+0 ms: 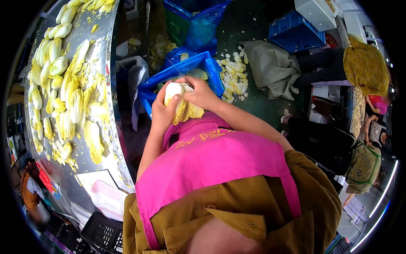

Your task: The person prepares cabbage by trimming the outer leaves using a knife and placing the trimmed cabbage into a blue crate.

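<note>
A napa cabbage point(173, 92) with a white base and yellow leaves is in front of my pink apron, over a bin lined with a blue plastic bag point(177, 70). My left hand point(163, 111) grips it from the left, thumb across the pale base. In my right hand point(203, 93) is a thin-bladed knife point(175, 67), its blade pointing up and away over the bag; the handle is mostly hidden by the fingers. The right fingers also touch the cabbage. Loose leaves point(199, 74) lie inside the bag.
On the left, a metal table point(95, 60) carries several napa cabbages point(76, 104) and loose leaves. Cut cabbage pieces point(234, 74) litter the floor beside a grey sack point(269, 66). A second blue bag point(203, 28) and a blue crate point(295, 31) stand farther off. Other people work at right.
</note>
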Tool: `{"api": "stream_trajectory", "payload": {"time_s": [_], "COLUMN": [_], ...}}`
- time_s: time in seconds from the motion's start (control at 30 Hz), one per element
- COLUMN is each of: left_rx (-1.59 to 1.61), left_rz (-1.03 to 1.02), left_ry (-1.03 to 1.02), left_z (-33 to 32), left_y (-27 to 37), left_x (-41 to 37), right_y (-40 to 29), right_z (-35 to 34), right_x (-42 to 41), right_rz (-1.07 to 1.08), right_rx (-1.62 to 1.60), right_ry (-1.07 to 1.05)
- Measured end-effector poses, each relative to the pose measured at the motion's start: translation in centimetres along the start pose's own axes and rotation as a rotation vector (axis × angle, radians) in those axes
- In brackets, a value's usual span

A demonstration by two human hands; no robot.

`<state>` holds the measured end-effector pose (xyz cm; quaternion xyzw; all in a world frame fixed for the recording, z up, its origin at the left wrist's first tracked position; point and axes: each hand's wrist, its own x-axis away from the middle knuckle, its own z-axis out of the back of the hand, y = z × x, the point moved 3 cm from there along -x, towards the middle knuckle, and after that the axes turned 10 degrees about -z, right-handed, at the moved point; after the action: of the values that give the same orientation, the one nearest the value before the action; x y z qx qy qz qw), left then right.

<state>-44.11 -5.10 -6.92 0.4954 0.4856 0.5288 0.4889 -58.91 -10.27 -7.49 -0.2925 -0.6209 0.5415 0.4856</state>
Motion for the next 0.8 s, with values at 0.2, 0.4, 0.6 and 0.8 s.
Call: {"api": "stream_trajectory", "payload": {"time_s": [0.2,0.4,0.6,0.8], "left_rx": [0.25,-0.158,0.078,0.12], "left_rz": [0.141,-0.085,0.036,0.116], "left_ry": [-0.07,0.019,0.021,-0.08], "left_z": [0.6,1.2,1.6,1.9], "left_y": [0.0,-0.4,-0.1,-0.8], "left_x": [-0.4,-0.4,-0.4,-0.4], "right_y": [-1.3,-1.6,-0.7,-0.4], "right_z": [0.0,0.2,-0.2,0.0], "right_x": [0.5,0.5,0.0,0.2], "right_rz": [-0.071,-0.117,-0.093,-0.116], "right_rx": [-0.144,0.048,0.011,-0.008], "right_ry": [-0.066,0.034,0.054,0.091]}}
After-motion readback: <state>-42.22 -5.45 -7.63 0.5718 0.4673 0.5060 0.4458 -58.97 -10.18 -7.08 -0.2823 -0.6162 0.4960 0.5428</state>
